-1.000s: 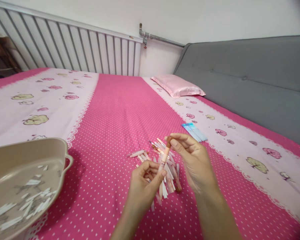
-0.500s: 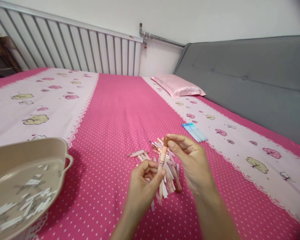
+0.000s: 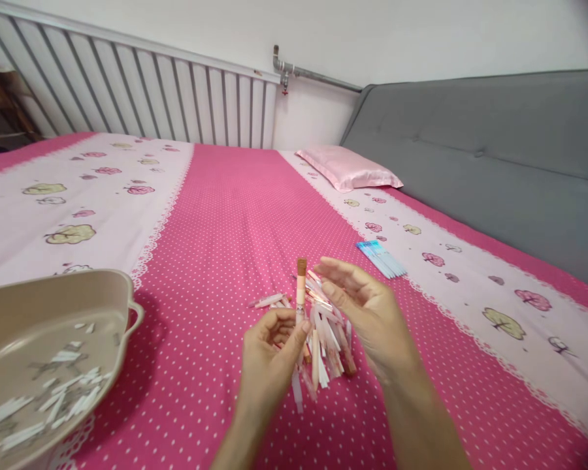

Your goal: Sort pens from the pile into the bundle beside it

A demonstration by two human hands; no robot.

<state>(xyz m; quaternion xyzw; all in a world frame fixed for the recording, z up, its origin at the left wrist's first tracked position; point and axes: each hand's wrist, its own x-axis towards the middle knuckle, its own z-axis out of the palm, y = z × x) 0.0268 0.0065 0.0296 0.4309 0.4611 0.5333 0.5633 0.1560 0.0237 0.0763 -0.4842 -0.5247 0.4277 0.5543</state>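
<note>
Between the thumb and fingers of my left hand (image 3: 274, 346) stands a slim pen (image 3: 300, 287) with a brown top, a peach section and a small printed figure lower down. It is nearly upright, and its lower end is hidden by the hand. Just right of it, my right hand (image 3: 365, 307) is open, its fingers apart and slightly curved, holding nothing. Beneath and between both hands lies a loose pile of pen parts (image 3: 330, 339), pink, peach, white and brown, some of them clear.
At the lower left a beige plastic basin (image 3: 122, 287) holds scattered white and grey strips. A bundle of light-blue sticks (image 3: 382, 258) lies beyond my right hand. Farther back are a pink pillow (image 3: 347, 166), a grey headboard (image 3: 494, 143) and a white radiator (image 3: 176, 98). Everything rests on a pink dotted bedsheet (image 3: 235, 215).
My right hand has let go of the pen's brown top and opened. My left hand has moved slightly left with the pen, which now stands more upright.
</note>
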